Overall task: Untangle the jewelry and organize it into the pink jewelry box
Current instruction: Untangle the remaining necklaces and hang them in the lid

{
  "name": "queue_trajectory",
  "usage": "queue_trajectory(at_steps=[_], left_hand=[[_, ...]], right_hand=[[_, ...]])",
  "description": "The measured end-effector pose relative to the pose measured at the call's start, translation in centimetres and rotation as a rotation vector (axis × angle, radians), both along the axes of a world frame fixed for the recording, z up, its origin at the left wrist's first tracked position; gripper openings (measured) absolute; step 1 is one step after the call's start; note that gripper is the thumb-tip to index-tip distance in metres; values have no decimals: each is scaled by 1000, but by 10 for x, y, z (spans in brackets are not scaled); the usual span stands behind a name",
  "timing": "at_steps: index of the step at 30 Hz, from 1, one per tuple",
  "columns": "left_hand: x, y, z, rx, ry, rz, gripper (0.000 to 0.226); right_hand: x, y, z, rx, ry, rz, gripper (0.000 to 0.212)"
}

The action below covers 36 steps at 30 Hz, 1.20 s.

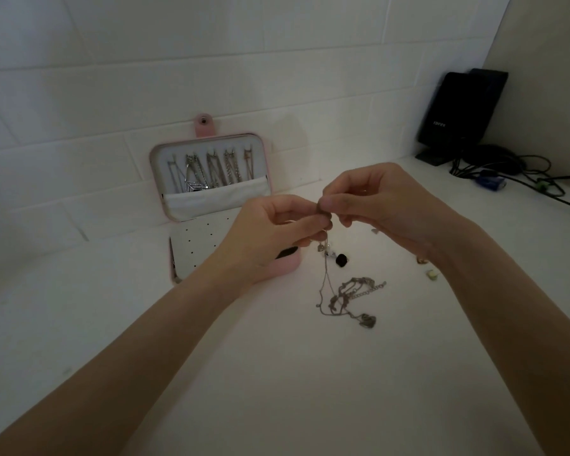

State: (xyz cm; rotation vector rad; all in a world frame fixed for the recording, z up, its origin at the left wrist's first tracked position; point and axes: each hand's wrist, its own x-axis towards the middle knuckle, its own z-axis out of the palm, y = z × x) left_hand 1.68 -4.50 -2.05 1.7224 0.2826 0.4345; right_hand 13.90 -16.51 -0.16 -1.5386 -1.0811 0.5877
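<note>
The pink jewelry box (pixel 283 266) lies open against the wall, its lid (pixel 211 176) upright with several necklaces hung inside above a white pocket. A white dotted panel (pixel 199 245) covers the box's base. My left hand (pixel 270 235) and my right hand (pixel 375 205) meet above the table, both pinching the top of a thin silver chain (pixel 325 268). The chain hangs down into a tangled pile of silver jewelry (pixel 351 299) with a heart pendant (pixel 367 320) on the white table.
A small black item (pixel 342 260), a pale bead (pixel 431 274) and other tiny pieces lie by the pile. A black speaker (pixel 459 113) stands at the back right with a bundle of cables (pixel 520 174) and a blue plug (pixel 489 183).
</note>
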Motion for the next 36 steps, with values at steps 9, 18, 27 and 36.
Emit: queue_trajectory(at_steps=[9, 18, 27, 36], left_hand=[[-1, 6, 3, -11, -28, 57, 8], [-1, 9, 4, -79, -29, 93, 13], [-2, 8, 6, -87, -93, 82, 14], [-1, 10, 4, -91, -118, 71, 14]], right_hand=[[5, -2, -4, 23, 196, -11, 15], [5, -4, -3, 3, 393, 86, 11], [3, -1, -6, -43, 268, 41, 10], [1, 0, -6, 29, 238, 29, 11]])
